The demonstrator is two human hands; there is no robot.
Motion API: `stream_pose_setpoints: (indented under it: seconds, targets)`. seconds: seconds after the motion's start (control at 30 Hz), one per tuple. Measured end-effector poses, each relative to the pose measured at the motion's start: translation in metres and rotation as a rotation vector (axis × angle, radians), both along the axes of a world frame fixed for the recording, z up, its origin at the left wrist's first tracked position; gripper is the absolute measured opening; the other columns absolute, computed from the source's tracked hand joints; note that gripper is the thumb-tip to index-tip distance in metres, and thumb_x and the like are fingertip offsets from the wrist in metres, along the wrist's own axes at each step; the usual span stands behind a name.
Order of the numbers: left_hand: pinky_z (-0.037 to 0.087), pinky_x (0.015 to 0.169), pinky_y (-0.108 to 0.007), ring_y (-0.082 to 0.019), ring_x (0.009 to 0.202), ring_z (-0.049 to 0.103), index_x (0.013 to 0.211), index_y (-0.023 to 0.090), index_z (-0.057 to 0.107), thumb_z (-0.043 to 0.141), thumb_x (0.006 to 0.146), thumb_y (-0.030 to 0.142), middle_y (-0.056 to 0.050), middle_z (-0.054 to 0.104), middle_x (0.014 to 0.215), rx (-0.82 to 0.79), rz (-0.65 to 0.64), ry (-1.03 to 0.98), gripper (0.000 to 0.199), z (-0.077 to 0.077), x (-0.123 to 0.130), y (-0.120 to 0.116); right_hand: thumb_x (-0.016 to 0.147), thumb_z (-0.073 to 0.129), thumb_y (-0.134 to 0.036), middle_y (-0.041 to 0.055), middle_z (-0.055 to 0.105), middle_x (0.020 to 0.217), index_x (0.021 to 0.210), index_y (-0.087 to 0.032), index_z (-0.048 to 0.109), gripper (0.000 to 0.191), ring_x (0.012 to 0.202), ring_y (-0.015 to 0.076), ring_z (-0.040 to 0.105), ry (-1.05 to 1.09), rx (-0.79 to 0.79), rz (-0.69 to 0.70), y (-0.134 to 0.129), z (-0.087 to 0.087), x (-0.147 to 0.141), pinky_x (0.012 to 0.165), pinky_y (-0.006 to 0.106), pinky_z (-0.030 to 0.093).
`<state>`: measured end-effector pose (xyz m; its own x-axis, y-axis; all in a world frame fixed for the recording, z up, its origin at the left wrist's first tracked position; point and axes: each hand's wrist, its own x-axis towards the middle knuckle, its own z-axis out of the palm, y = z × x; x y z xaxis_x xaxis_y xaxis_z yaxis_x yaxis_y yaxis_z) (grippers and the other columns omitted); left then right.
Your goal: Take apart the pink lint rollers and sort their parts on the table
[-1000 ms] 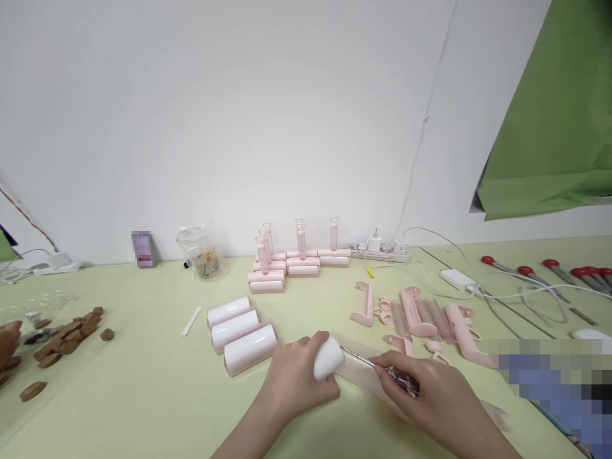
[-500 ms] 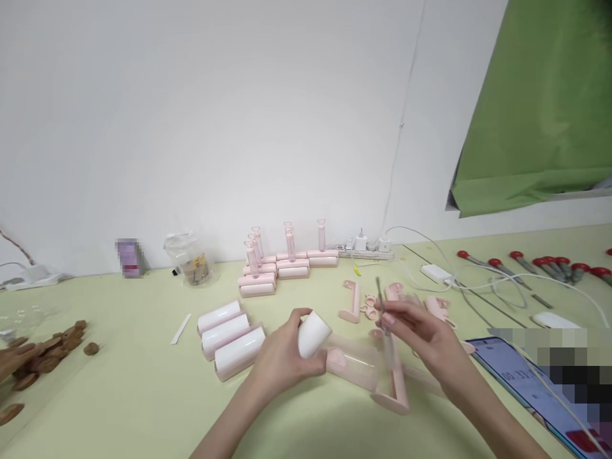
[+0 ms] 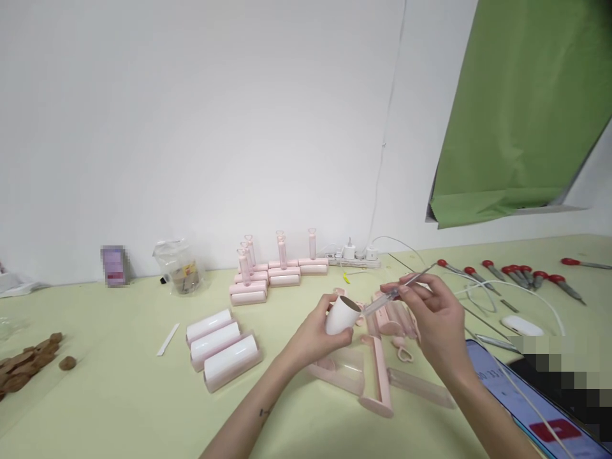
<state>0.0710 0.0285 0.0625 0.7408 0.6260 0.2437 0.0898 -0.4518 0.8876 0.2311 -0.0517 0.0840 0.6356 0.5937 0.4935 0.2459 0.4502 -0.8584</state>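
My left hand (image 3: pixel 313 335) is wrapped round a white lint roller refill roll (image 3: pixel 340 317), tilted so its open cardboard core faces up and right. My right hand (image 3: pixel 433 312) pinches a slim tool (image 3: pixel 417 276) with a thin grey metal shaft; its other end looks clear and points at the mouth of the roll. I cannot tell whether it touches the roll. Below the hands lie a pink roller frame (image 3: pixel 381 376), a clear cover (image 3: pixel 350 370) and a clear tube-like handle (image 3: pixel 421 386). A pink heart-shaped loop (image 3: pixel 405 354) rests near my right wrist.
Several white rolls (image 3: pixel 232 362) lie at left beside a white strip (image 3: pixel 168 339). Assembled pink lint rollers (image 3: pixel 248 293) stand by the wall near a power strip (image 3: pixel 354 262). Red-ended tools (image 3: pixel 478 280), cables and a phone (image 3: pixel 535 408) are at right; brown pieces (image 3: pixel 29 366) far left.
The roll has turned so its open core now shows, and my left hand has moved right. My right hand has raised and tilted the slim tool toward it. The view has shifted right.
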Motion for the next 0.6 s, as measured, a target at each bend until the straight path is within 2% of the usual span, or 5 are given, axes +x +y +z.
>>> stream_pose_setpoints:
  seconds: [0.13,0.23,0.37,0.5,0.6]
  targets:
    - [0.043,0.069,-0.024,-0.015,0.081,0.052,0.11,0.024,0.041,0.054,0.069,0.022,0.0,0.051,0.096,0.032,-0.007,0.025,0.043,-0.002,0.003,0.0,0.073,0.06,-0.032,0.003,0.067,0.071,0.079,-0.022,0.05,0.015,0.073,0.0214,0.063,-0.008,0.011,-0.005,0.001,-0.004,-0.002,0.066,0.035,0.049]
    - [0.042,0.073,-0.026,-0.015,0.085,0.052,0.11,0.025,0.041,0.057,0.07,0.027,0.0,0.051,0.1,-0.004,-0.045,-0.003,0.042,-0.003,0.005,0.001,0.069,0.061,-0.036,0.0071,0.066,0.09,0.073,-0.021,0.054,0.017,0.087,0.024,0.061,-0.183,-0.174,0.105,0.004,-0.006,-0.002,0.073,0.037,0.047]
    - [0.041,0.076,-0.028,-0.018,0.091,0.05,0.109,0.025,0.042,0.065,0.066,0.035,-0.002,0.051,0.103,-0.098,-0.079,-0.022,0.05,-0.013,0.007,0.005,0.068,0.06,-0.043,0.0086,0.056,0.113,0.061,-0.021,0.062,0.023,0.111,0.028,0.046,-0.514,-0.441,0.156,0.006,-0.008,0.005,0.09,0.042,0.036]
    - [0.041,0.075,-0.03,-0.018,0.089,0.052,0.108,0.025,0.044,0.07,0.062,0.032,-0.003,0.052,0.105,-0.124,-0.139,-0.003,0.053,-0.027,0.012,0.004,0.074,0.052,-0.047,0.0059,0.05,0.125,0.061,-0.024,0.068,0.031,0.118,0.0294,0.04,-0.678,-0.689,0.329,0.001,-0.007,0.014,0.091,0.045,0.035]
    - [0.041,0.075,-0.03,-0.019,0.09,0.051,0.108,0.025,0.044,0.072,0.06,0.03,-0.004,0.05,0.11,-0.097,-0.191,0.03,0.056,-0.031,0.014,-0.002,0.076,0.049,-0.04,0.0032,0.048,0.128,0.057,-0.024,0.067,0.031,0.117,0.0287,0.041,-0.748,-0.771,0.406,-0.002,-0.005,0.014,0.088,0.042,0.039]
